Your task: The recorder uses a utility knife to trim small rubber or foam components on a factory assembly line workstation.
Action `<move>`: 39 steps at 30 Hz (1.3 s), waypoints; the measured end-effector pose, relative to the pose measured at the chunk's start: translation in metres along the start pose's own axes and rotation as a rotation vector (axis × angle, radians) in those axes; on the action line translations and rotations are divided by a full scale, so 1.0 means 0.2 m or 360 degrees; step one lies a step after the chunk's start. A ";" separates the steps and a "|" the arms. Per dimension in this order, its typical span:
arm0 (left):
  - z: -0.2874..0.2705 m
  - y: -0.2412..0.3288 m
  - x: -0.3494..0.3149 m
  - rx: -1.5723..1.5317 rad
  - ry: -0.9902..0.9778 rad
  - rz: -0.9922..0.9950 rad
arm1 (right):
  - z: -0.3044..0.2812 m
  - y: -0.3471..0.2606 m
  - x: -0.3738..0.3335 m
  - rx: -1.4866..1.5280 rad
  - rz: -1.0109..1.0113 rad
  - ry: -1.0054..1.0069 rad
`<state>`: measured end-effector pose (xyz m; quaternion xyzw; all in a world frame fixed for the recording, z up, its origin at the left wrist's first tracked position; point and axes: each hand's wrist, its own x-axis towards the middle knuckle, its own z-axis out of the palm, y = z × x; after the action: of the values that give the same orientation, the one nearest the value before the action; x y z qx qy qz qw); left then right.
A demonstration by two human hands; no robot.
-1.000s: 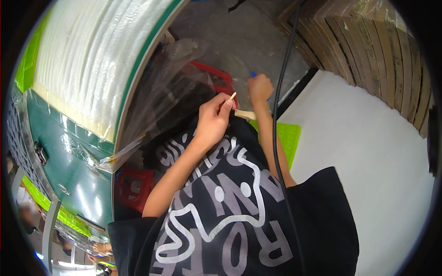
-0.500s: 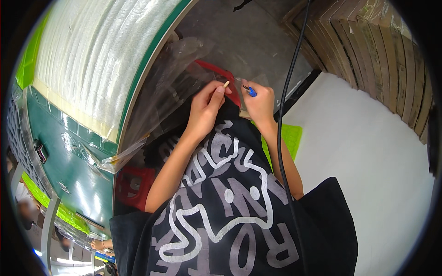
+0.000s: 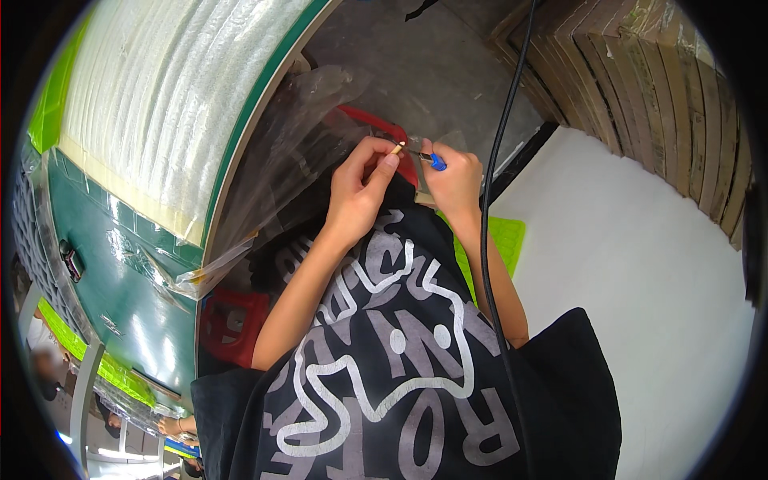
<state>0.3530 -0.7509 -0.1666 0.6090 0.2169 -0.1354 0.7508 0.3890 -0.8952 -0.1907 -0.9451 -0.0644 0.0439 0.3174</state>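
In front of my black shirt, my left hand is closed, with thumb and fingers pinching a short, pale, wood-coloured stick. The stick's tip pokes out above the thumb. My right hand wraps around a small blue-handled tool whose thin dark metal tip points left at the stick. The two hands are close together, and the tool's tip lies at or very near the stick's end. Most of the handle is hidden in the right fist, so I cannot tell the tool's exact kind.
A green-topped table on the left carries white foam sheets. Clear plastic film hangs off its edge. Red stools stand below. A black cable runs down past my right arm. Stacked brown boards and a white surface are on the right.
The blue-handled tool's tip has swung left toward the stick's end. My left thumb has slid up along the stick, and the stick has shifted slightly right.
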 end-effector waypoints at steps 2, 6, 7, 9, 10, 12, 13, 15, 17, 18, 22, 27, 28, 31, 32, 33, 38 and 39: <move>0.01 0.00 0.00 0.0004 0.0003 0.0006 | 0.00 0.00 0.00 -0.0007 -0.0002 -0.0001; 0.02 -0.02 0.01 0.0069 0.0100 0.0084 | 0.01 -0.01 -0.01 -0.0144 0.0031 0.0042; 0.02 -0.03 0.01 0.0068 0.0101 0.0084 | 0.02 -0.01 -0.01 -0.0224 0.0056 0.0084; 0.02 -0.03 0.00 0.0137 0.0129 -0.0051 | 0.05 -0.01 -0.01 -0.0300 0.0103 0.0141; 0.02 -0.04 0.01 0.0138 0.0138 -0.0051 | 0.08 0.00 -0.01 -0.0375 0.0151 0.0198; 0.01 -0.08 0.01 0.0049 0.0222 -0.0102 | 0.17 0.00 -0.02 -0.0323 0.0173 0.0199; 0.05 -0.06 0.02 0.0032 0.0160 -0.0104 | 0.15 0.05 -0.01 -0.0330 0.0243 0.0247; 0.06 -0.04 -0.01 0.0272 0.0111 -0.0077 | 0.24 0.23 0.02 -0.0519 0.0543 0.0133; 0.13 -0.02 -0.11 0.0248 0.0035 0.0002 | 0.25 0.39 0.01 -0.0701 0.0834 -0.0008; 0.13 -0.02 -0.11 0.0232 0.0017 -0.0029 | 0.23 0.43 0.05 -0.0659 0.0847 -0.0039; 0.07 -0.03 -0.04 -0.0033 0.0072 -0.0157 | 0.18 0.41 0.11 -0.0440 0.0813 -0.0053; 0.04 -0.01 -0.03 -0.0177 0.0037 -0.0235 | 0.08 0.10 0.02 -0.0060 0.0752 -0.0156; 0.03 -0.01 -0.02 -0.0173 0.0036 -0.0237 | 0.06 0.06 0.02 0.0016 0.0689 -0.0200; 0.04 -0.01 -0.01 -0.0284 0.0022 -0.0211 | 0.02 -0.01 -0.01 0.0182 0.0530 -0.0163; 0.05 0.00 -0.02 -0.0304 0.0011 -0.0212 | 0.01 -0.02 -0.02 0.0232 0.0409 -0.0117; 0.05 0.01 -0.02 -0.0322 0.0005 -0.0211 | 0.01 -0.02 -0.03 0.0287 0.0284 -0.0074; 0.04 0.02 -0.01 -0.0381 -0.0033 -0.0252 | -0.02 -0.02 -0.03 0.0202 0.0166 -0.0092; 0.04 0.03 -0.02 -0.0380 -0.0042 -0.0279 | -0.01 -0.01 -0.02 0.0156 0.0114 -0.0070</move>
<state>0.3539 -0.7575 -0.1584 0.4922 0.2739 -0.1818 0.8060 0.3846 -0.8955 -0.1868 -0.9290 -0.0351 0.0791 0.3599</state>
